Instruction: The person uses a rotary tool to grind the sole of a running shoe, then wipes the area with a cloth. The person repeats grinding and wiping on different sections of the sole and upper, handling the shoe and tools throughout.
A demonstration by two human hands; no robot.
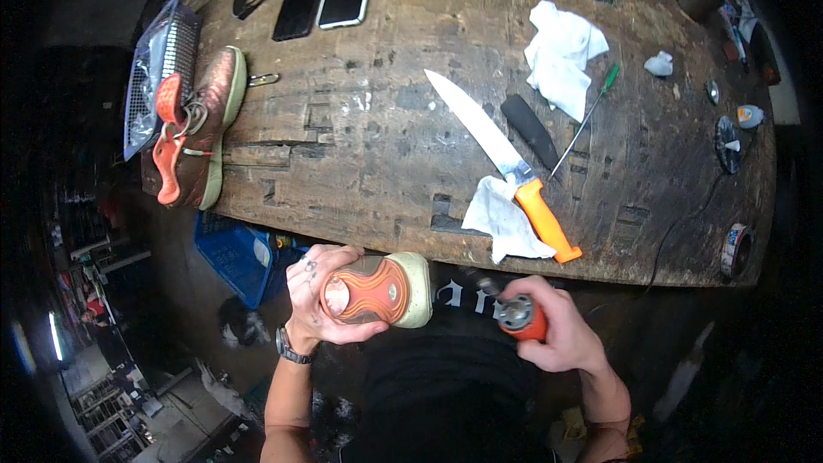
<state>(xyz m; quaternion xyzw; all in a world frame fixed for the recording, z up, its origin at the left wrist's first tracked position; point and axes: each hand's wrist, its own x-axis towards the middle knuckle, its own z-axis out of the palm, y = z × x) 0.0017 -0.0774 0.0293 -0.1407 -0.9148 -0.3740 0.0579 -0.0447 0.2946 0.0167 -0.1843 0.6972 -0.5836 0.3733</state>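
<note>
My left hand (313, 296) grips a brown and coral shoe (373, 291) with a cream sole, held end-on just below the table's front edge. My right hand (557, 326) is wrapped round an orange handheld tool (523, 317) with a metal top and nozzle, to the right of the shoe. Above them on the table lie a white cloth (497, 219) and a large knife (476, 129) with an orange handle. The other shoe (221, 133), brown with coral lining, stands at the table's left end.
The worn wooden table (369, 163) holds two phones (300, 0), a lattice basket (147, 86), crumpled tissue (561, 51), a black sheath (530, 129), a thin green-handled tool (609, 81) and a tape roll (735, 249). A blue crate (233, 253) is below its left front edge.
</note>
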